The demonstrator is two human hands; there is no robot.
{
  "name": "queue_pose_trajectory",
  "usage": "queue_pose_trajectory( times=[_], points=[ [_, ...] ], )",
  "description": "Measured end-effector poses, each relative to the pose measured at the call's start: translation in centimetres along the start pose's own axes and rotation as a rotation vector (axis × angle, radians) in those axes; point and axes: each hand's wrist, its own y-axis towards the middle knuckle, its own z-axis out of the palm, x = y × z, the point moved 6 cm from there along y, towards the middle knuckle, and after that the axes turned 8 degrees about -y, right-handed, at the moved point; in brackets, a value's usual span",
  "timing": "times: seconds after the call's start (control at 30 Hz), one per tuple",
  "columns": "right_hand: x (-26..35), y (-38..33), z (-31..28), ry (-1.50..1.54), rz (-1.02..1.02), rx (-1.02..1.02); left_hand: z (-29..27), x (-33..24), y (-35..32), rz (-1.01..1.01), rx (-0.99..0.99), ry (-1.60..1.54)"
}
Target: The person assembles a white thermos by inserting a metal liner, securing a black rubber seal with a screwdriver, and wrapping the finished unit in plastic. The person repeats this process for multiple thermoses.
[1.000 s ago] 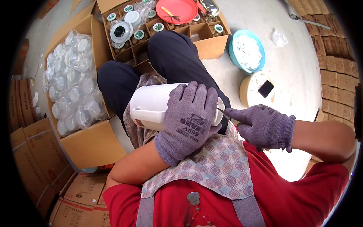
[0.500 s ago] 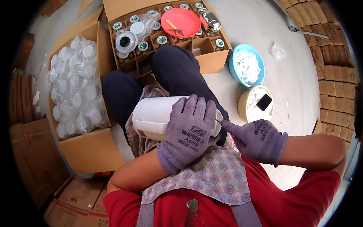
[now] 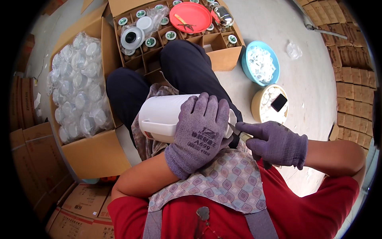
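two gloved hands meet over the person's lap in the head view. the left hand (image 3: 201,133), in a purple knit glove, lies wrapped over the right end of a white plastic jug lying on its side (image 3: 165,117), fingers spread and pressed around its body, clamped on it. the jug rests across the thighs, on a patterned apron with small rounded squares (image 3: 227,179), its handle side turned down toward the person.

the right hand (image 3: 278,143), in the same kind of purple glove, is closed around a small knife with a pale handle (image 3: 238,133); the short blade points left, and its tip sits right at the mouth end of the jug, just beside the left hand's little finger. whether the blade actually touches the jug i cannot tell.

beyond the knees stands an open brown cardboard box with divider cells (image 3: 217,51), most cells holding round caps with green and white tops. a flat red plastic lid (image 3: 191,16) lies on top of it, with a small tool on it. to the left, a big cardboard carton full of clear bagged round pieces (image 3: 79,91). on the pale floor to the right sit a light blue plastic bowl of small white parts (image 3: 260,63) and, nearer, a cream round tub (image 3: 268,105) with a dark phone-like slab (image 3: 278,102) lying across it. stacked flat cartons line the right edge.
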Motion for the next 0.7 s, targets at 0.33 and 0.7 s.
queue_pose_trajectory(
  times=[0.33,0.7],
  points=[
    [-0.3,-0.2,0.5,-0.002,0.035,0.115,0.2,-0.2,-0.1,0.024,-0.002,0.008],
    [-2.9,-0.6,1.6,0.971,0.008,0.223,0.0,0.0,-0.3,0.024,-0.019,-0.009]
  ],
)
